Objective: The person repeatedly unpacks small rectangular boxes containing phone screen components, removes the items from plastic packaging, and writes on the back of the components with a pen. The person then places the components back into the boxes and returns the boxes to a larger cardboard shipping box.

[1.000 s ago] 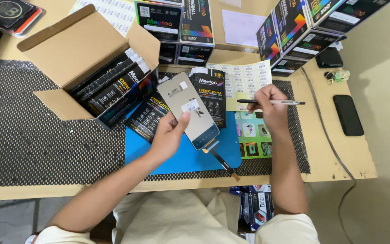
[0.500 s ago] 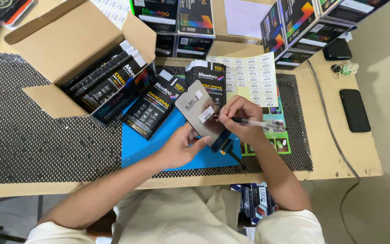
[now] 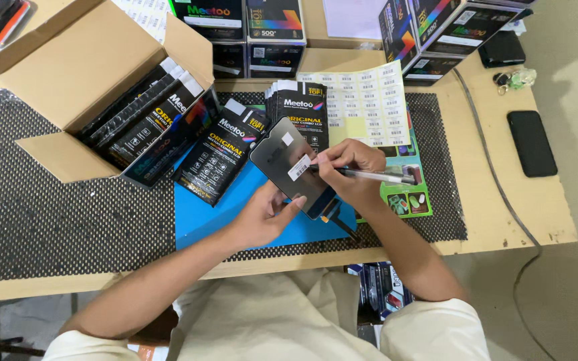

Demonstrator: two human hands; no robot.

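My left hand (image 3: 262, 217) holds a dark phone screen panel (image 3: 287, 160) from below, tilted over a blue mat (image 3: 205, 217). A thin black ribbon cable (image 3: 339, 224) hangs from its lower end. My right hand (image 3: 349, 170) grips a silver pen (image 3: 376, 176) and presses a small white sticker label (image 3: 299, 167) onto the panel's back. A second small white sticker sits higher on the panel. Just beyond lies a sheet of white sticker labels (image 3: 366, 107).
An open cardboard box (image 3: 81, 73) of slim black product boxes stands at the left, with more black boxes (image 3: 219, 157) leaning beside it. Stacked boxes (image 3: 436, 33) line the back. A black phone (image 3: 532, 143) and a cable (image 3: 496, 180) lie at the right.
My right hand came from the sticker sheet back to the panel with a label. The panel was lowered toward the blue mat and the label now lies on its back.
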